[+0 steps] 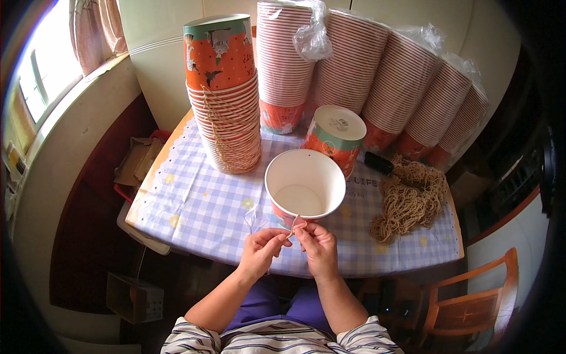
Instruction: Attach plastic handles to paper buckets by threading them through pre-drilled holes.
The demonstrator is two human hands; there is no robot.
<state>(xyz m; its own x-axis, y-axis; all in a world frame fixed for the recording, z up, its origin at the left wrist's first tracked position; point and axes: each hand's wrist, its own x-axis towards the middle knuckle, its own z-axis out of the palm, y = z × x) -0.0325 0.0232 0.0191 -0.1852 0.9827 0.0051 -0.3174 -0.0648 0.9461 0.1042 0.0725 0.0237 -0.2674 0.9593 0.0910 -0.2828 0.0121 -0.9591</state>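
A white-lined paper bucket (281, 178) stands upright with its mouth tilted up toward me, near the front edge of the table. A short piece of tan twine (295, 219) hangs at its near rim. My left hand (263, 248) pinches the twine between thumb and fingertips, just in front of the bucket. Close beside it, my right hand (319, 250) pinches the same twine, its fingertips almost touching the left ones. Whether the twine passes through a hole in the rim is hidden by my fingers.
A tall stack of orange buckets (227, 118) with twine loops stands at left. Behind are several plastic-wrapped stacks (354, 62) and an upside-down bucket (337, 134). Loose twine (413, 197) lies at right beside a black object (378, 163). A wooden chair (471, 301) stands right.
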